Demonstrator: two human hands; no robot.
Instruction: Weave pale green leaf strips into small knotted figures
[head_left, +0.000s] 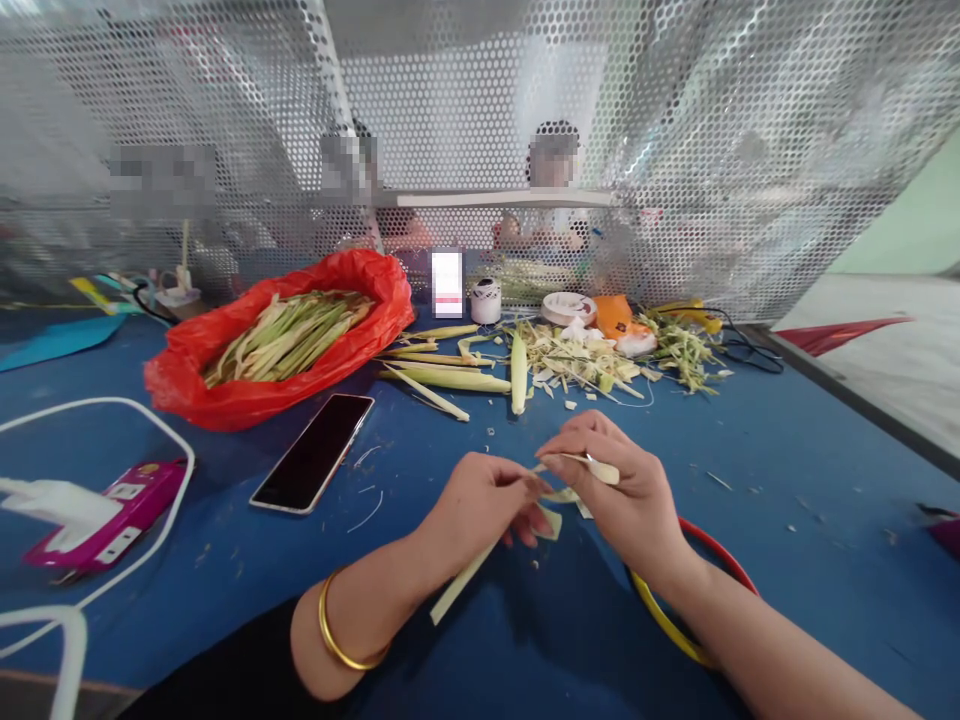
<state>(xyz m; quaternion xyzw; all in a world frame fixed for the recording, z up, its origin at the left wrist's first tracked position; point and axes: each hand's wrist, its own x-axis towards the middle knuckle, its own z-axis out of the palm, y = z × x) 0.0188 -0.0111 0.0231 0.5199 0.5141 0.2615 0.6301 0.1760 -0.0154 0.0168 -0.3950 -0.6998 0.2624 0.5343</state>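
By the left hand (484, 500) and the right hand (619, 478), both clamped at the fingertips, pale, flat husk strips (460, 585) are held above the blue counter (810, 600). Beyond, curled husk scraps (574, 362) are strewn beside a white disc (568, 308), its marking too small to be read; leftward, long fibrous leaves (300, 335) are contained in a crinkled red plastic bag (247, 405).

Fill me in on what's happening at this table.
A person is working pale strips of leaf with bare hands: the left hand and right hand pinch them close together above the blue table. One strip hangs out below the left hand. Beyond the hands lies a pile of scraps; to the left, a red bag holds more leaves, with a dark-screened phone lying in front of it.
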